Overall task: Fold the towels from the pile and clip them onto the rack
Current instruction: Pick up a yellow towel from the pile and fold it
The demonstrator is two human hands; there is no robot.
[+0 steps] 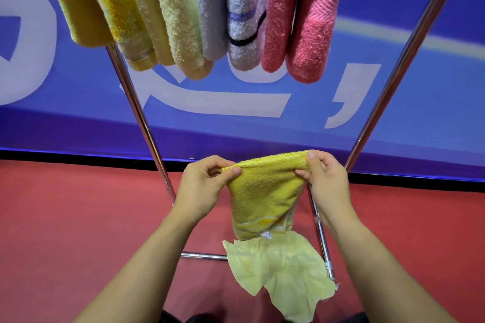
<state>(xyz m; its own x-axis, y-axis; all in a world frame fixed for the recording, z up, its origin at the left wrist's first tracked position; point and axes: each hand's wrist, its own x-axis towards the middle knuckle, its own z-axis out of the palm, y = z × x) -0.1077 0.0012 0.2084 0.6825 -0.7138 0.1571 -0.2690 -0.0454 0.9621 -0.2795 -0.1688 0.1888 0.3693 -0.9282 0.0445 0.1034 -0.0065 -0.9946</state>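
Head view: left hand (202, 186) and right hand (324, 178) pinched the top corners of a nubby yellow terry towel (262, 196), folded, below fluffy hung towels (183, 13) on a chrome-tubed rack (136, 110).

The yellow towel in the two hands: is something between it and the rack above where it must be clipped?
Nothing visible blocks the way up. The yellow towel, pinched by the left hand and right hand, hangs below the hanging towels, which crowd the visible rack top.

Folded yellow towel (265, 191) hangs below towels (199, 13) on the rack (139, 113); pale one (283, 270) crumpled beneath.
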